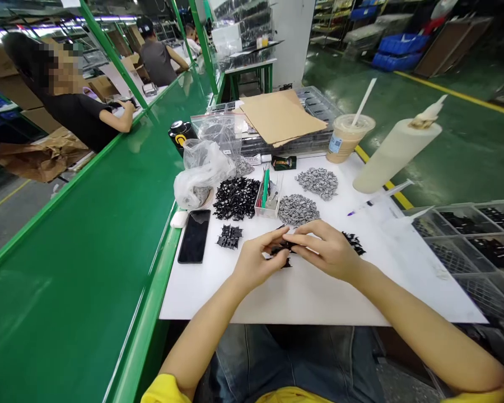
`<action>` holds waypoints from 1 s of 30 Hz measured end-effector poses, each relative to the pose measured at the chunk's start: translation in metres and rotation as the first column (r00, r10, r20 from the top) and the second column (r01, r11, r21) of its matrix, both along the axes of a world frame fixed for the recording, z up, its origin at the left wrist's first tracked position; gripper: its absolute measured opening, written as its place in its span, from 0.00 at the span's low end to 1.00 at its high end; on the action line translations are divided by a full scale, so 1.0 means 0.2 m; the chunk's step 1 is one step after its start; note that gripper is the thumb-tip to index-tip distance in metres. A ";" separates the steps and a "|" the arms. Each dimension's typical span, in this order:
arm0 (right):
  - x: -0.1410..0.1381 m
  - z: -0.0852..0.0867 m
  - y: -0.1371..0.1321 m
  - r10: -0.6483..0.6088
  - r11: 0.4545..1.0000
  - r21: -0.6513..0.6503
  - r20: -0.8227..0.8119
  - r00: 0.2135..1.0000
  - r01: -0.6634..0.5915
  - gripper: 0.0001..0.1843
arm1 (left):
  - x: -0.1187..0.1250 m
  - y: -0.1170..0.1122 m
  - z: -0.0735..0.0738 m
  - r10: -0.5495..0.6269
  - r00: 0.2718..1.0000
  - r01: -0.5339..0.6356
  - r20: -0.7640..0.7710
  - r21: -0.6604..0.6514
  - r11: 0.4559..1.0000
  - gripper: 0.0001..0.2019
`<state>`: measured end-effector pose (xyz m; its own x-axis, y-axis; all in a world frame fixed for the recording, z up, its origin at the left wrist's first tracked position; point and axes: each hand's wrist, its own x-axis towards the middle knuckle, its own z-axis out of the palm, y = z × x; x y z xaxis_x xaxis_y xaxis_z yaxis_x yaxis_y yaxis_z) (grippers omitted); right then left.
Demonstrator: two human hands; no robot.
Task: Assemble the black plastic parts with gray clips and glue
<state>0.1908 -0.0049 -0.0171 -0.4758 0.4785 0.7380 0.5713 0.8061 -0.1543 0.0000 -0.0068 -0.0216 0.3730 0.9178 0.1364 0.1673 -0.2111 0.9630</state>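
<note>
My left hand (pixel 258 262) and my right hand (pixel 330 251) meet over the white tabletop (pixel 315 294). Thumbs and fingertips of both close around a small black plastic part (pixel 282 247), mostly covered by the fingers. Another black piece (pixel 286 262) shows just below them. Beyond my hands lie a heap of grey pieces (pixel 299 210), a second grey heap (pixel 318 183) and a large pile of black parts (pixel 236 198). More black parts (pixel 353 243) are partly hidden behind my right hand. A small neat group of black parts (pixel 229 237) sits to the left.
A phone (pixel 194 236), a clear tool box (pixel 269 208) and plastic bags (pixel 204 170) lie around the piles. On the right stand an iced drink (pixel 348 140), a white nozzle bottle (pixel 397 157) and a syringe (pixel 380 197). A green conveyor (pixel 88 246) runs alongside, with co-workers beyond.
</note>
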 end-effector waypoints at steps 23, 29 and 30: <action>0.47 -0.05 -0.15 -0.795 0.595 -0.461 -0.459 0.397 0.658 0.27 | 0.01 0.04 0.05 0.218 0.922 0.018 0.321 -0.596 0.803 0.15; 0.15 0.14 -0.13 -0.178 0.952 -0.292 -0.770 0.613 -0.091 0.12 | 0.01 0.02 0.05 0.081 0.965 0.065 0.250 -0.528 0.847 0.14; 0.12 0.15 -0.12 -0.134 0.941 -0.293 -0.781 0.611 -0.168 0.11 | 0.01 0.02 0.06 0.072 0.973 0.058 0.220 -0.530 0.846 0.15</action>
